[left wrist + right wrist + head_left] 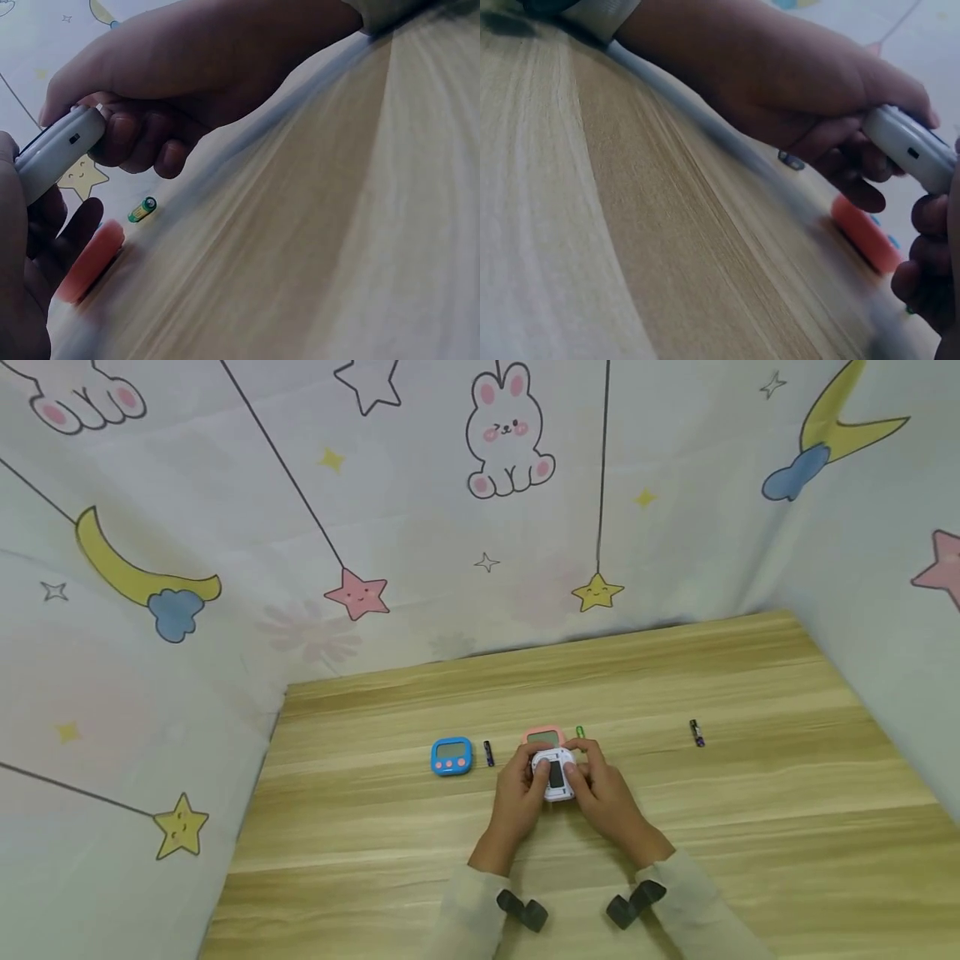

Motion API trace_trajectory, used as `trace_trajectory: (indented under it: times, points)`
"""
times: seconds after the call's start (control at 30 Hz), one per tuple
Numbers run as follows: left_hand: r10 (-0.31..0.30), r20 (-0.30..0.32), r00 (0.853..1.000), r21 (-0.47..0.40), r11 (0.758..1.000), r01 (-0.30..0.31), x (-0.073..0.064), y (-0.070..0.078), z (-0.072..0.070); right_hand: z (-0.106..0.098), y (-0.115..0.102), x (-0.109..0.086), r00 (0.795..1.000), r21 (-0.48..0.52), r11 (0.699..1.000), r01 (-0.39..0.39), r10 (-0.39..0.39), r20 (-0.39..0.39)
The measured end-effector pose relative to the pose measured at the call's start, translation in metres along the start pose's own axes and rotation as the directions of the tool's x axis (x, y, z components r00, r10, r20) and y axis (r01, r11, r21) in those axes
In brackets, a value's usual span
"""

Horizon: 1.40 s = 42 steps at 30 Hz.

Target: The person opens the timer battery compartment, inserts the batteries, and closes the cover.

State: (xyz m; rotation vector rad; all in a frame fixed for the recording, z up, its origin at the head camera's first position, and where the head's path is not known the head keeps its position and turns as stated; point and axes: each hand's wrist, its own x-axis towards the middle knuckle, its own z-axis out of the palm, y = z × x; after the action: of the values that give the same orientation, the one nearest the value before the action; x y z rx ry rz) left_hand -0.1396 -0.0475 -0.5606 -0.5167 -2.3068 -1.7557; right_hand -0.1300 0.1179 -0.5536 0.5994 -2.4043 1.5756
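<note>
Held between both hands is a small white device with a dark rectangle on its upturned face point(556, 789), apparently a digital timer. My left hand point(516, 793) grips its left side, the thumb lying on top. On the opposite side my right hand point(606, 797) grips it, also thumb on top. Both wrist views show the white timer point(60, 154) edge-on, raised above the table, with a small dark slot in its side. Just beyond the hands lies a pink timer point(543, 737), partly hidden by them. A green battery point(580, 732) is beside it.
A blue timer point(452, 757) with a grey screen and pink buttons lies to the left, a dark battery point(488, 753) beside it. Another dark battery point(697, 732) lies farther right. Patterned cloth point(435, 527) walls the wooden table point(360, 827) at the back and sides.
</note>
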Motion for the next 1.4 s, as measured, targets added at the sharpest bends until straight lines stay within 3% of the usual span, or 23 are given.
trace_trajectory:
  times: [0.3,0.7,1.1,1.4]
  points:
    - [0.032,0.014,0.999,0.073,0.997,-0.033,0.0013,0.0054,0.0045,-0.0010,-0.0019,0.0024,1.000,-0.073,0.997,-0.017,0.016,-0.020]
    - [0.021,-0.003,1.000,0.105,0.994,-0.020,0.0021,0.0094,0.0052,-0.0008,0.0014,0.0044,0.998,-0.147,0.988,0.039,-0.044,-0.034]
    - [0.018,-0.013,1.000,0.127,0.992,-0.016,0.0008,0.0058,0.0041,-0.0002,-0.0029,0.0045,0.998,-0.195,0.979,0.063,-0.061,0.020]
    - [0.002,-0.015,1.000,0.143,0.990,0.000,0.0006,0.0071,0.0035,0.0003,-0.0048,0.0032,0.998,-0.304,0.951,0.051,-0.041,0.039]
